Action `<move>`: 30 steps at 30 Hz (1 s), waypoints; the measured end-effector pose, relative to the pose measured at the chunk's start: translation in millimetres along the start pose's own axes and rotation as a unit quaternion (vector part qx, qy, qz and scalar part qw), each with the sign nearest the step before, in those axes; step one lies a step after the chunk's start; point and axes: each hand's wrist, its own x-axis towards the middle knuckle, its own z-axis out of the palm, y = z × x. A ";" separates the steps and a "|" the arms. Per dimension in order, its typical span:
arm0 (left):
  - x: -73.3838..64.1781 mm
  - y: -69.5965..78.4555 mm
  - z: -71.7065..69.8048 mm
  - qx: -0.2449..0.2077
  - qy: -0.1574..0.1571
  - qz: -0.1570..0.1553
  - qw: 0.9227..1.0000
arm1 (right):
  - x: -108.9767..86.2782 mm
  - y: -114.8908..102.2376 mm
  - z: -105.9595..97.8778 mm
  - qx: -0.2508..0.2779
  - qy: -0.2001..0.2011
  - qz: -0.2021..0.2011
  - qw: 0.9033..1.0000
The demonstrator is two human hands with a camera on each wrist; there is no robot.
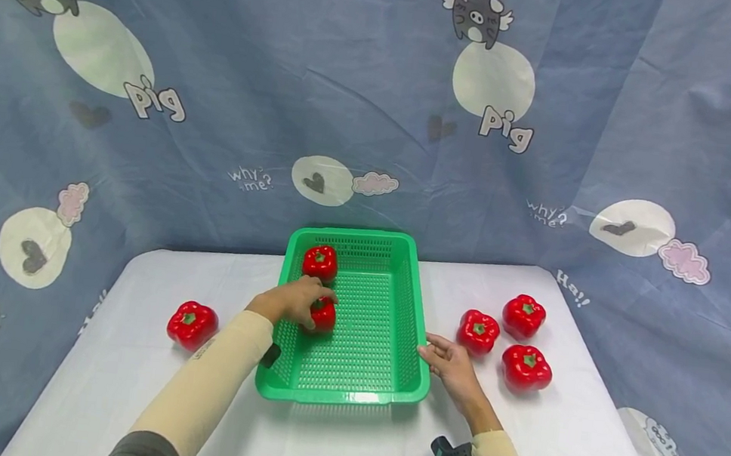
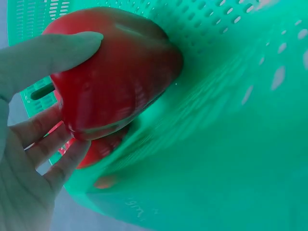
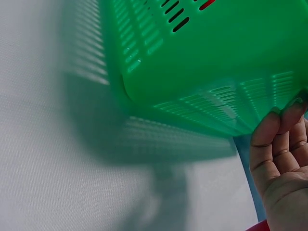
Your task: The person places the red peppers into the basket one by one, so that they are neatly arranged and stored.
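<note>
My left hand (image 1: 295, 301) is inside the green basket (image 1: 359, 334), at its left side. It holds a glossy red bell pepper (image 1: 324, 317); in the left wrist view the thumb lies across the pepper (image 2: 120, 72) and the fingers are beneath it. Behind it in the basket sits a second red bell pepper (image 1: 320, 262). At the basket's right rim, my right hand (image 1: 454, 368) pinches the edge. The right wrist view has its fingertips (image 3: 269, 120) on the perforated side wall; the thumb is hidden there.
One red bell pepper (image 1: 192, 325) lies on the white tabletop (image 1: 145, 292) left of the basket. To the right are three more, a near one (image 1: 526, 368), a far one (image 1: 523, 316) and one nearest the basket (image 1: 478, 332). A blue printed cloth (image 1: 367, 106) hangs behind.
</note>
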 end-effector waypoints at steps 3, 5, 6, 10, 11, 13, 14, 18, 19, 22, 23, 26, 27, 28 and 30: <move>2.6 -3.4 -0.9 0.001 0.000 0.004 1.000 | 0.5 0.5 0.6 0.004 0.003 0.005 1.000; 4.6 -5.2 -0.9 0.004 0.000 0.006 1.000 | 0.8 1.2 0.7 0.006 0.006 0.009 1.000; 5.6 -6.0 -0.8 0.003 0.001 0.008 1.000 | 0.8 1.5 0.6 0.007 0.007 0.009 1.000; 9.1 -8.2 -0.3 -0.016 0.005 0.011 1.000 | 0.4 2.4 0.2 0.010 0.006 0.007 1.000; 10.0 -8.9 0.0 -0.022 0.007 0.011 1.000 | 0.2 2.5 0.1 0.012 0.004 0.005 1.000; 10.3 -10.2 -0.1 -0.031 0.012 0.009 0.999 | 0.1 2.8 0.1 0.015 0.000 0.003 1.000; 10.2 -10.8 -0.3 -0.034 0.015 0.008 0.999 | 0.0 2.8 0.2 0.017 -0.002 0.003 1.000; 9.3 -12.9 -1.9 -0.043 0.028 0.005 0.999 | -0.4 2.7 0.6 0.019 -0.001 0.004 1.000; 9.2 -13.1 -2.2 -0.041 0.031 0.006 0.999 | -0.4 2.5 0.8 0.019 0.001 0.004 1.000; 9.4 -13.8 -3.2 -0.025 0.039 0.014 0.999 | 0.0 2.5 0.9 0.020 0.006 0.005 1.000; 9.8 -14.0 -3.4 -0.020 0.041 0.016 0.999 | 0.2 2.4 0.7 0.019 0.007 0.005 1.000; 11.3 -14.7 -3.7 -0.016 0.045 0.020 0.999 | 1.2 3.3 0.0 0.016 0.007 0.003 1.000; 12.2 -15.2 -3.6 -0.018 0.046 0.020 0.999 | 1.4 3.6 -0.4 0.017 0.005 0.002 1.000; 13.1 -15.7 -3.3 -0.018 0.047 0.022 0.999 | 1.8 4.1 -0.7 0.016 0.003 -0.001 1.000; 15.4 -17.1 -2.6 -0.011 0.053 0.032 0.998 | 2.4 4.8 -1.2 0.018 -0.002 -0.005 1.000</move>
